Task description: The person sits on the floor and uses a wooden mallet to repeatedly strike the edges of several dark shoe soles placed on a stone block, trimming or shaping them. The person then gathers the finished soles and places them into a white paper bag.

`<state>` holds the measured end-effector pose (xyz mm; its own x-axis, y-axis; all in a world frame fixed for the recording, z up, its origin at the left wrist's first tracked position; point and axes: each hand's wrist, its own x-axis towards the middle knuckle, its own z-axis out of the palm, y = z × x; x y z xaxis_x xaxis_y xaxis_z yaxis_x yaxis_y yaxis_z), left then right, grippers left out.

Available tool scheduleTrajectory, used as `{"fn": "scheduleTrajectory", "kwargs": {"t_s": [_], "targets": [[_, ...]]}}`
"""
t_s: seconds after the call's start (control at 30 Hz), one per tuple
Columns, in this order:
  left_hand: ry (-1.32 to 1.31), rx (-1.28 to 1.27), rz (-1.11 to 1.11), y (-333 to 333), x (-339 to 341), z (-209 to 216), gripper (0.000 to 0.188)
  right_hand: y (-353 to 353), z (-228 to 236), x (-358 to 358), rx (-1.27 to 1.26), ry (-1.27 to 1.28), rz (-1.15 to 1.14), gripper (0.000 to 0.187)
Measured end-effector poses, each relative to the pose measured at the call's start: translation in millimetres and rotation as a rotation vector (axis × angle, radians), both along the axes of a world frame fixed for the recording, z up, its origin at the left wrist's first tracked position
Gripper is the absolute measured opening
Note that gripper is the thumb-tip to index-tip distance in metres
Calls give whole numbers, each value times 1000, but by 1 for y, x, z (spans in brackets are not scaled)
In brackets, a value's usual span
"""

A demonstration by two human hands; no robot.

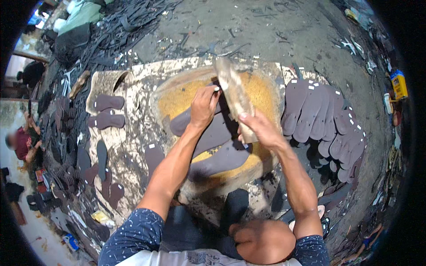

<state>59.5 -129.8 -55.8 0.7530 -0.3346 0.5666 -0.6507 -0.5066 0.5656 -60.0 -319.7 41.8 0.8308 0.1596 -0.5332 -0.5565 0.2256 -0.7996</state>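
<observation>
My right hand (262, 129) grips a pale, worn wooden mallet (235, 91), slightly blurred, slanting up and left over the block. Its fingers are wrapped round the lower end. My left hand (205, 105) is closed beside the mallet's upper part, over dark sole pieces. A small pale-ended thing sticks out at its fingertips; I cannot make out the rest. Under both hands is a round yellowish wooden block (177, 95). Dark brown shoe soles lie across it, including a front sole (222, 160) with a small white tag. The mallet and my hands partly hide the soles behind.
Fanned soles with white tags (310, 111) lie to the block's right. Small soles (109, 102) and loose dark pieces (102, 157) lie left. Dark scrap strips (128, 31) cover the far left floor. A yellow container (398, 84) stands far right. Another person (24, 142) sits at far left.
</observation>
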Motion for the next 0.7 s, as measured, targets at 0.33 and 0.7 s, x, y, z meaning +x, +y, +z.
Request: {"fn": "scheduleTrajectory", "kwargs": {"t_s": [0.33, 0.7], "targets": [[706, -545, 191, 16, -85, 39, 21, 40, -40, -18, 307, -66, -377, 43], [712, -492, 317, 98, -51, 33, 32, 65, -47, -45, -31, -73, -164, 37]]}}
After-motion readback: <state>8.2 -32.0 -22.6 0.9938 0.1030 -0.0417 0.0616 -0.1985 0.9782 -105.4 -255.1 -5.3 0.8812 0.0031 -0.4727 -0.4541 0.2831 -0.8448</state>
